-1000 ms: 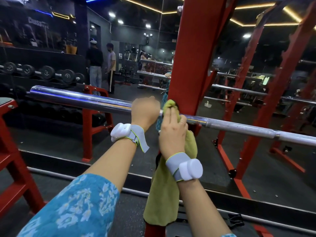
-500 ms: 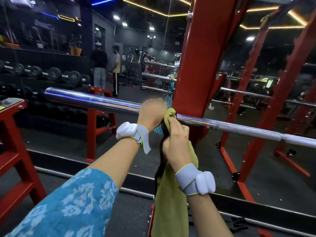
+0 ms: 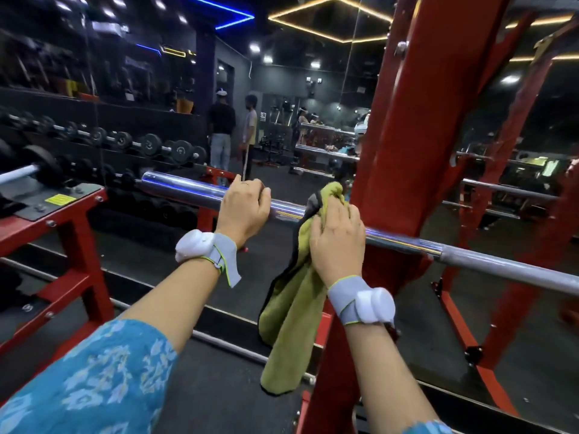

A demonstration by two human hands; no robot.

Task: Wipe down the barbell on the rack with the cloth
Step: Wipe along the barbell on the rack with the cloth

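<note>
Left hand (image 3: pixel 244 208) wraps bare barbell (image 3: pixel 188 191) resting across rack (image 3: pixel 404 170); right hand (image 3: pixel 336 236) clamps soft cloth (image 3: pixel 294 311) over slick, heavy steel; cloth limp, best bunched in palm.

The barbell (image 3: pixel 194 191) is gleaming as smooth, polished chrome, dulling to matt grey metal rightward. The cloth (image 3: pixel 291 311) is looking soft and nappy. The rack (image 3: pixel 404 145) is showing red-painted metal.

left hand (image 3: pixel 244 209): fingers curled, gripping | right hand (image 3: pixel 336 238): fingers apparently curled, pressing
</note>
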